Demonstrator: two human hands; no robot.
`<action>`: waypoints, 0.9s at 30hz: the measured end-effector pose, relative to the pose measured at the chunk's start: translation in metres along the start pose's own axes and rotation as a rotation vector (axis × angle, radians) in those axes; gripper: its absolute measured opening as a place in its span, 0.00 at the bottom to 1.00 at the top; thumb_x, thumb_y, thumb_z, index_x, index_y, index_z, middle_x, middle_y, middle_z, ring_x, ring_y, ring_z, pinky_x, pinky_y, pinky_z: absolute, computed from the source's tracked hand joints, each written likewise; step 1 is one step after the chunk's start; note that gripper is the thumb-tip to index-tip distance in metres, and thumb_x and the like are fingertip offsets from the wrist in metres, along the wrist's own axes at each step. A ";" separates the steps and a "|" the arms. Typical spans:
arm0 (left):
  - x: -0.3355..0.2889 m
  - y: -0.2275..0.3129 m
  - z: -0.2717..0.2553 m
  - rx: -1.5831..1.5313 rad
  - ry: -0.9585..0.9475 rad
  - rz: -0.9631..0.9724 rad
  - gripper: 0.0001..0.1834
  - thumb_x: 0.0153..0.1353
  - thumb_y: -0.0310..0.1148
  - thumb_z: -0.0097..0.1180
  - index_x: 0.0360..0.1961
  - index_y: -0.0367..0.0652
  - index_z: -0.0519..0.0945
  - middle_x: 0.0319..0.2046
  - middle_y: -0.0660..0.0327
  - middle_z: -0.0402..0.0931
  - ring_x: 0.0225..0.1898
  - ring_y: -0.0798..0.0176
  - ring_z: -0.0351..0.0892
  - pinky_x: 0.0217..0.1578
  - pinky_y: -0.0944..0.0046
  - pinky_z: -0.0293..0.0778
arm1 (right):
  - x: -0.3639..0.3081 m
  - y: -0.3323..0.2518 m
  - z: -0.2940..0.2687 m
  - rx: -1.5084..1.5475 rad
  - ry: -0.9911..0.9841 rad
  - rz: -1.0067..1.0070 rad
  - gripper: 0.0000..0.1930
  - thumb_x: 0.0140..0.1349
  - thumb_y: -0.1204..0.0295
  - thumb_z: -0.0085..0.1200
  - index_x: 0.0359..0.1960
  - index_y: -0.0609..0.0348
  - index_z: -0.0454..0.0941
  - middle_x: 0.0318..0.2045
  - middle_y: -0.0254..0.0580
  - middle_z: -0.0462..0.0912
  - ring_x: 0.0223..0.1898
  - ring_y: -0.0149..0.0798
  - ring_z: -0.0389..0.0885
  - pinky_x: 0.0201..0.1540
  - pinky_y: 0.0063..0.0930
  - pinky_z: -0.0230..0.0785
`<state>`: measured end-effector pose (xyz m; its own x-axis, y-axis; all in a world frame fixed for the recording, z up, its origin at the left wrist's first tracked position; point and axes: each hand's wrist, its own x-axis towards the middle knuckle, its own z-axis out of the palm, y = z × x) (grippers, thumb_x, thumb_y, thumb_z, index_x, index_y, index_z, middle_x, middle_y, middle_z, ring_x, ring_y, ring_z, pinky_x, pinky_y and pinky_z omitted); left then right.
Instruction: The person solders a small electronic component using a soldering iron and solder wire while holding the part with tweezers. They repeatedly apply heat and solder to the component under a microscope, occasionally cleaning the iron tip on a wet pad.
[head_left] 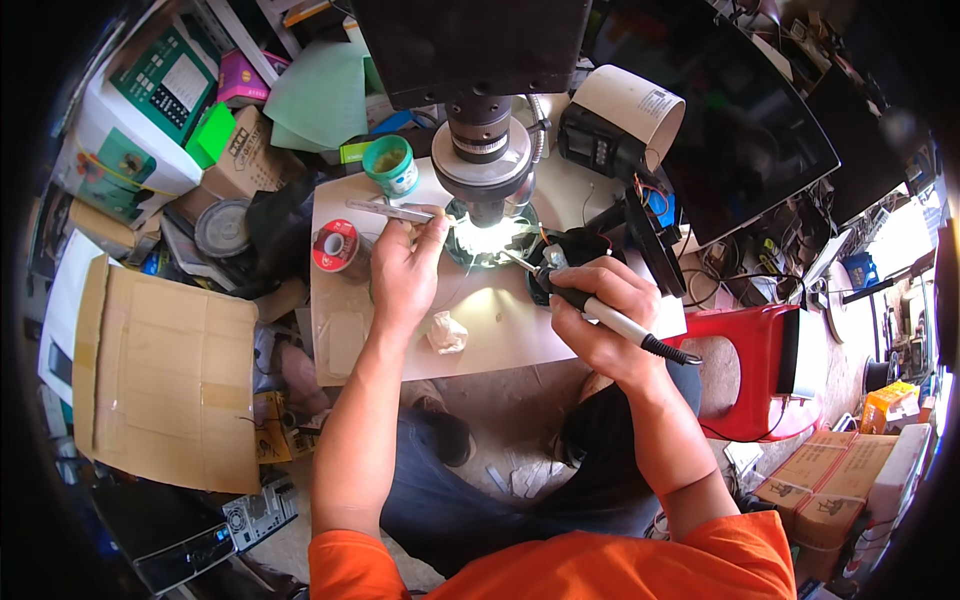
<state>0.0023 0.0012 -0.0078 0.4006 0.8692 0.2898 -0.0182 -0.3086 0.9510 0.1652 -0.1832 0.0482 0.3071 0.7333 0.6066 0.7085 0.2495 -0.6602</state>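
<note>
Left hand: the left hand (408, 270) is pinched around a slim silver metal tool (388, 209), thumb and fingers closed at its right part; its other end sticks out to the left.
Right hand: the right hand (608, 305) grips a soldering iron with a grey-white handle and black cord (612, 318) like a pen; the iron's metal tip points up and left.
Workpiece: the brightly lit workpiece (482, 240) sits directly below a black-and-silver cylindrical microscope lens (482, 150), between the hands; glare washes out its detail; the iron's tip is at its right side, though I cannot tell whether they touch.
Worktop: a pale, flat worktop (520, 340) bears a teal round tub with yellowish contents (391, 168), upright beyond the left hand; a red-faced spool (338, 246) just left of the left wrist; a crumpled white tissue (447, 333) between the forearms.
Right side: a red plastic stool (765, 345) stands beside the worktop.
</note>
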 end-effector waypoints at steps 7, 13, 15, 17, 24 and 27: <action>-0.002 -0.004 -0.003 0.015 0.003 0.003 0.14 0.70 0.35 0.58 0.46 0.34 0.79 0.36 0.57 0.84 0.38 0.67 0.81 0.41 0.66 0.75 | -0.004 0.003 0.002 0.020 -0.017 -0.018 0.12 0.46 0.81 0.63 0.35 0.61 0.84 0.28 0.45 0.81 0.27 0.45 0.81 0.30 0.34 0.75; -0.001 -0.004 -0.003 0.149 -0.007 0.010 0.15 0.68 0.38 0.60 0.46 0.35 0.80 0.33 0.56 0.85 0.34 0.65 0.82 0.38 0.63 0.75 | 0.002 0.014 -0.009 -0.169 -0.109 -0.441 0.11 0.33 0.76 0.62 0.24 0.58 0.79 0.37 0.43 0.82 0.33 0.45 0.80 0.29 0.34 0.72; -0.003 -0.002 0.002 0.153 0.003 0.047 0.15 0.68 0.38 0.60 0.44 0.35 0.81 0.32 0.56 0.85 0.33 0.64 0.82 0.37 0.62 0.75 | 0.001 0.015 -0.014 -0.235 -0.174 -0.461 0.11 0.33 0.72 0.60 0.24 0.56 0.80 0.37 0.44 0.82 0.35 0.45 0.79 0.33 0.35 0.73; -0.003 -0.005 -0.003 0.157 0.024 0.055 0.14 0.69 0.37 0.59 0.43 0.35 0.81 0.31 0.56 0.85 0.33 0.64 0.83 0.36 0.62 0.75 | 0.004 0.012 -0.013 -0.259 -0.170 -0.539 0.10 0.40 0.79 0.64 0.28 0.57 0.82 0.38 0.44 0.84 0.33 0.43 0.81 0.30 0.33 0.75; -0.002 -0.012 0.000 0.060 0.002 0.064 0.12 0.69 0.34 0.58 0.43 0.34 0.79 0.34 0.56 0.86 0.36 0.65 0.85 0.38 0.64 0.76 | -0.003 0.013 -0.006 -0.230 -0.074 -0.463 0.06 0.40 0.77 0.63 0.23 0.59 0.81 0.36 0.40 0.84 0.31 0.39 0.78 0.32 0.32 0.73; -0.001 -0.011 0.001 0.051 0.004 0.069 0.11 0.68 0.32 0.58 0.43 0.33 0.79 0.35 0.56 0.85 0.37 0.64 0.84 0.39 0.64 0.76 | -0.004 0.016 -0.006 -0.211 -0.078 -0.445 0.06 0.40 0.77 0.63 0.23 0.59 0.81 0.36 0.40 0.84 0.31 0.39 0.78 0.32 0.32 0.73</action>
<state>0.0028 0.0039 -0.0189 0.3966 0.8468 0.3545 0.0014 -0.3867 0.9222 0.1787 -0.1855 0.0382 -0.0967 0.6319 0.7690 0.8758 0.4211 -0.2359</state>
